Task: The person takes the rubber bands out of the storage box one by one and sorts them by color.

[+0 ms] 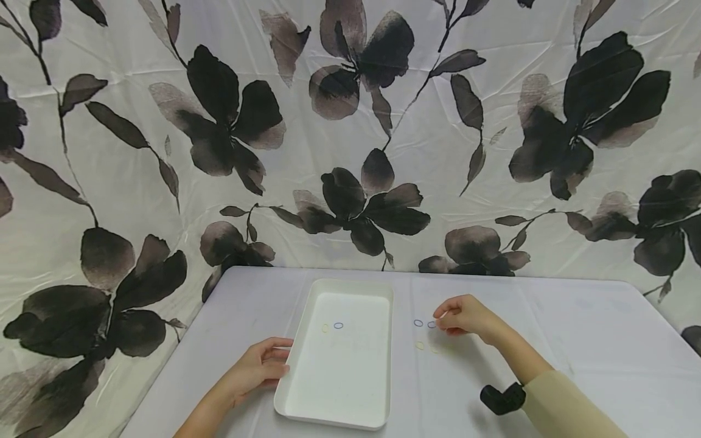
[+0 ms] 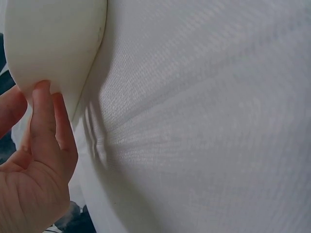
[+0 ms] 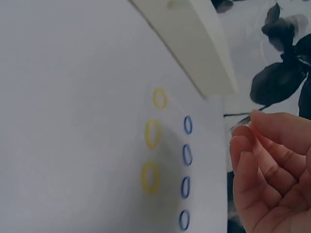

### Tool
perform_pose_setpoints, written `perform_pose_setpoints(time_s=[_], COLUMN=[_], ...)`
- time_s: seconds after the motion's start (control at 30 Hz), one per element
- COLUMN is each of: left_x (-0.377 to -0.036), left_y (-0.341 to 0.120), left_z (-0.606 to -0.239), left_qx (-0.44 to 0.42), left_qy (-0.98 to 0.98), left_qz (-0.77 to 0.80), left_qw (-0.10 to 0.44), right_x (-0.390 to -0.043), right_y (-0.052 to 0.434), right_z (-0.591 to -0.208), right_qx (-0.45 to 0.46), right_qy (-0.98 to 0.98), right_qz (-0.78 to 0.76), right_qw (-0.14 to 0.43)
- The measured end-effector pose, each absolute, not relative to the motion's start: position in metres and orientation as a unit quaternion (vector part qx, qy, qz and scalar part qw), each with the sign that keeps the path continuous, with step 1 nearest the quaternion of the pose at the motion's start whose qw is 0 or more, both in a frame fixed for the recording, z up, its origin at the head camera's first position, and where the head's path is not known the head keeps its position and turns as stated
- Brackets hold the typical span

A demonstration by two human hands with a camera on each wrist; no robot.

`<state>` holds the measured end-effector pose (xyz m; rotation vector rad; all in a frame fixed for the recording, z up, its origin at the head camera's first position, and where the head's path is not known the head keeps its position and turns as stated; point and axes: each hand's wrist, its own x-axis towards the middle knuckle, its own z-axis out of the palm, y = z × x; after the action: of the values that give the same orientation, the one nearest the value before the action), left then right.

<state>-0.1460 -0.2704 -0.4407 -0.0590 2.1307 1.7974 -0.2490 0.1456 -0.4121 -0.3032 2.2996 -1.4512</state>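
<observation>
A white rectangular tray [image 1: 339, 389] lies on the cloth. At its left side is my left hand [image 1: 254, 371]; in the left wrist view its fingertips [image 2: 43, 87] touch the outer wall. My right hand [image 1: 468, 319] hovers beside the small blue rings [image 1: 418, 323], right of the tray, fingers bent. Its thumb and index fingertips stand close together in the right wrist view, with no ring showing between them. Thin yellow rings [image 3: 152, 133] lie in a row beside a row of blue rings [image 3: 187, 155]. Inside the tray are one yellow ring [image 1: 325, 328] and one blue ring [image 1: 338, 325].
White cloth [image 1: 591, 340] covers the table, with a few creases. Behind the table's far edge hangs a pale curtain [image 1: 296, 146] printed with dark flowers. A black band with a block-shaped device [image 1: 501, 398] sits at the right wrist, by a beige sleeve [image 1: 564, 404].
</observation>
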Motion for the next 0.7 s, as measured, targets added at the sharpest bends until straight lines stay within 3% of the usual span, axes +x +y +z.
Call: perform_pose_setpoints(time_s=[0.7], left_x=[-0.148], left_y=[-0.271], left_z=[-0.443], left_qx=[-0.018], left_qy=[0.752], left_qz=[0.635], left_qw=[0.178], right_x=[-0.27], right_y=[0.084], right_z=[-0.388], right_qx=[-0.133], right_qy=[0.833], right_qz=[-0.501], right_qw=[0.195])
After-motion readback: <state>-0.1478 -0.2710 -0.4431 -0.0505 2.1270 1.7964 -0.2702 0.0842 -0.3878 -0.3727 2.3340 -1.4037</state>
